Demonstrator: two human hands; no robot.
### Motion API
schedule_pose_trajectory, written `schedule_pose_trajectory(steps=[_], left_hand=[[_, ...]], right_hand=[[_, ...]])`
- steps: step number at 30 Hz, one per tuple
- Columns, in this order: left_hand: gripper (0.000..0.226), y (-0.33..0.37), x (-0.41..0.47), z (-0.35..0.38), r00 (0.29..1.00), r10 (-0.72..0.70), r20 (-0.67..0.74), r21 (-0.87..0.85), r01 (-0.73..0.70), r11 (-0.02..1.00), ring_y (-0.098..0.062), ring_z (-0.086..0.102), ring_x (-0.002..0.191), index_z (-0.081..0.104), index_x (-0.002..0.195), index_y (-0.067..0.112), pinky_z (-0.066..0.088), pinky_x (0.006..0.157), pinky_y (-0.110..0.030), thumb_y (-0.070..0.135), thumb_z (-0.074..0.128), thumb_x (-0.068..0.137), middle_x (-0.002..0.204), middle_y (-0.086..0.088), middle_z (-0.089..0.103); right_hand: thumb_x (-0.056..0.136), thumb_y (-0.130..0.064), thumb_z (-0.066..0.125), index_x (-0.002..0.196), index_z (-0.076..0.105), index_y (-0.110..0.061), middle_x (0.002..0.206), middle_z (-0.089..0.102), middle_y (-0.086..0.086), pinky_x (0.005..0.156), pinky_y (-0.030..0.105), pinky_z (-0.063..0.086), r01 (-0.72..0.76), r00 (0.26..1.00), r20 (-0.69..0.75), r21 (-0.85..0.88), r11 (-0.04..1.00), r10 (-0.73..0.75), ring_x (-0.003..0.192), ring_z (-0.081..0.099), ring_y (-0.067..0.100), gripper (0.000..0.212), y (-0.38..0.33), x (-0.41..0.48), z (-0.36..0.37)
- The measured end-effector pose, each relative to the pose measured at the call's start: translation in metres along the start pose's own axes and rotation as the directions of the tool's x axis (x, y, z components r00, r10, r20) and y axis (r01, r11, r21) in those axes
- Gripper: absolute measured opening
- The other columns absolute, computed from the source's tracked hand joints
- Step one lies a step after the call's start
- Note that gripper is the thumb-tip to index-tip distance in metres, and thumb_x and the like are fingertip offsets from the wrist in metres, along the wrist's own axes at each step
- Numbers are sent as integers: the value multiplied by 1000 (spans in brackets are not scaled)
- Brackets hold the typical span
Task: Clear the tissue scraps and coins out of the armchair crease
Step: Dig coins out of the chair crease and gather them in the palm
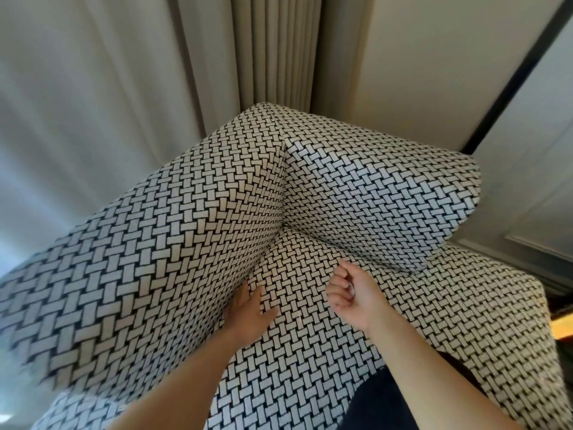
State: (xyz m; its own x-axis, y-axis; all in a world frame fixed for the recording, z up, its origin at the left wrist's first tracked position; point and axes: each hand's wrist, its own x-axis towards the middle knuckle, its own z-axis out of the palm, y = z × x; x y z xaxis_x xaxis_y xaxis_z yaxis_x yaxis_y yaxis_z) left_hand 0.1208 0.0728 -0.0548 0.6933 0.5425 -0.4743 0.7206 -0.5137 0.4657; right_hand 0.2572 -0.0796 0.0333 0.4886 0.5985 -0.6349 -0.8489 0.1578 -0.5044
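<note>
Woven armchair (356, 193): left hand (248, 315) flat in crease, right hand (350, 293) fisted around coins (351, 287).

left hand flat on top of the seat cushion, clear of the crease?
No. The left hand has its fingertips pushed into the crease between the seat cushion and the armrest.

Armchair (310, 352): black/white basket-weave fabric throughout. Seat cushion (310, 305) fills centre to 5 o'clock. Arm panel (139, 259) at 9 o'clock, backrest (372, 187) at 1 o'clock. Crease (263, 259) btwn arm and seat; left hand (248, 311) flat at it.
</note>
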Motion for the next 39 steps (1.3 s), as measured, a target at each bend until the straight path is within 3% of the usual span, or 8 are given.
schedule_pose_trajectory(steps=[5,9,13,17,23,29,35,39], left_hand=[[80,-4,-11,8,993,-83,-82,-26,81,996,-23,-3,146,4,152,17,3,120,-40,54,42,92,159,-4,-5],[82,1,-12,6,991,-103,-83,11,104,995,-22,-1,146,3,152,13,3,120,-37,52,44,93,159,-5,-3],[82,8,2,-2,991,-104,-81,-99,96,991,-21,17,143,17,150,14,18,118,-39,46,55,85,156,-2,17],[87,21,24,-5,976,-211,-62,-207,194,959,-24,23,140,17,150,19,22,116,-44,47,59,79,154,-2,25],[82,42,50,-18,876,-481,-26,-268,457,848,-30,11,144,8,151,14,14,118,-44,49,50,90,157,-11,10],[81,46,49,-16,858,-513,-21,-116,507,854,-30,-8,145,-3,152,18,0,118,-47,50,42,93,158,-8,-8],[75,51,44,-9,858,-499,-120,-121,486,865,-29,-1,144,5,151,17,5,116,-46,39,47,93,157,-7,0],[74,36,48,3,863,-469,-188,-280,410,868,-29,8,143,19,149,26,7,118,-48,41,55,86,155,-5,18]], right_hand=[[92,-27,48,59,49,-13,49,28,-7,34,15,16,-33,992,123,-3,999,33,35,22,7,36,5,-8,-21],[93,-27,46,64,45,-13,50,28,-7,34,15,16,-48,997,71,90,995,41,36,22,7,32,14,-6,-48],[96,-26,45,64,47,-14,52,27,-7,34,16,18,-74,996,50,113,991,68,38,23,7,34,9,-8,-55],[96,-26,43,63,46,-15,50,27,-8,33,14,18,-34,999,45,208,977,25,36,23,6,35,-11,-14,-61],[94,-24,46,64,48,-13,51,28,-7,31,16,19,-131,991,58,154,979,123,37,23,7,31,6,-3,-60],[96,-25,45,67,50,-13,50,30,-7,31,16,20,-137,990,31,183,974,134,37,24,7,31,5,3,-59],[96,-25,45,65,51,-13,48,30,-7,30,16,20,-132,991,31,208,969,128,35,24,6,33,3,0,-57],[95,-26,46,67,52,-13,48,30,-7,30,16,20,-133,991,26,200,971,131,36,24,7,32,5,1,-59]])
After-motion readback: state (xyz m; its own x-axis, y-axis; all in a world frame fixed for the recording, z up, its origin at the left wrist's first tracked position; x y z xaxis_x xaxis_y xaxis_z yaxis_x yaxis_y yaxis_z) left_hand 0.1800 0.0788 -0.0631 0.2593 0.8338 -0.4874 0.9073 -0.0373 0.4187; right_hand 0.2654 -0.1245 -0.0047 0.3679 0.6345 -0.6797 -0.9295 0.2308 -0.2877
